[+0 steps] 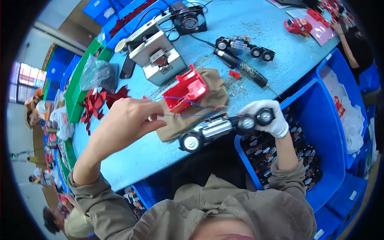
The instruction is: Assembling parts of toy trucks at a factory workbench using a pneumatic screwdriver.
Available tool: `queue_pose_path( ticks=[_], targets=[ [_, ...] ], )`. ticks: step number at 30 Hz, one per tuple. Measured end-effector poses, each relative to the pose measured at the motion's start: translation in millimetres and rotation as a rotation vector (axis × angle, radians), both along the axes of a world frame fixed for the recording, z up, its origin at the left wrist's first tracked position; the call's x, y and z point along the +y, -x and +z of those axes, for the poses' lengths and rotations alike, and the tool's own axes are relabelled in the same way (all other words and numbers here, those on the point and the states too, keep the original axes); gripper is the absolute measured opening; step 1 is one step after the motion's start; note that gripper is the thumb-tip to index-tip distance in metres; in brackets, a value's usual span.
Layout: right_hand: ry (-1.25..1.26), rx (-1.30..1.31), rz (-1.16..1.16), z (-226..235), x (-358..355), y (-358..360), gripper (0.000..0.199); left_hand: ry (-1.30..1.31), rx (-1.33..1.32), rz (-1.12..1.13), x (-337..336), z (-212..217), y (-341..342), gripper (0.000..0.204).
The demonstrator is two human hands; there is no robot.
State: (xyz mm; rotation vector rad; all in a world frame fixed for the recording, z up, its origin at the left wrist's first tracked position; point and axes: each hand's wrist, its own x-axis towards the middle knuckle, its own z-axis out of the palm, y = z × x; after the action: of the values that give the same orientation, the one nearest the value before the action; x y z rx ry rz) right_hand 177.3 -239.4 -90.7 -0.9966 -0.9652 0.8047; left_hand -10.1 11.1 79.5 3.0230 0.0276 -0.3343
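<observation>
My right hand, in a white glove, grips the rear-wheel end of a black and silver toy truck chassis over the table's near edge. Thin blue wires run leftward from the chassis. My bare left hand is closed at the fingertips around the end of a blue wire; the exact pinch point is partly hidden. Just beyond the wires, a red plastic truck body rests on a brown cloth. A second truck chassis stands farther back, beside a black power screwdriver.
A white metal device stands at the back, near a black fan and a phone. Red scraps lie left by a plastic bag. A blue bin of dark parts is at right. Another person's arm reaches in at far right.
</observation>
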Motion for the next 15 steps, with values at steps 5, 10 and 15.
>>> queue_pose_path(
  ticks=[5,10,15],
  targets=[
    [0.093,-0.416,0.149,-0.6,42.6,23.3,0.029,0.355,0.055,0.168,40.5,-42.0,49.1,0.023],
    [0.197,-0.604,0.046,-22.5,45.2,18.7,0.035,0.575,-0.140,0.238,50.7,-79.1,62.2,0.025],
    [0.392,-0.677,-0.012,5.5,40.6,25.5,0.042,0.483,-0.157,0.355,51.9,-103.5,59.4,0.031]
  ],
)
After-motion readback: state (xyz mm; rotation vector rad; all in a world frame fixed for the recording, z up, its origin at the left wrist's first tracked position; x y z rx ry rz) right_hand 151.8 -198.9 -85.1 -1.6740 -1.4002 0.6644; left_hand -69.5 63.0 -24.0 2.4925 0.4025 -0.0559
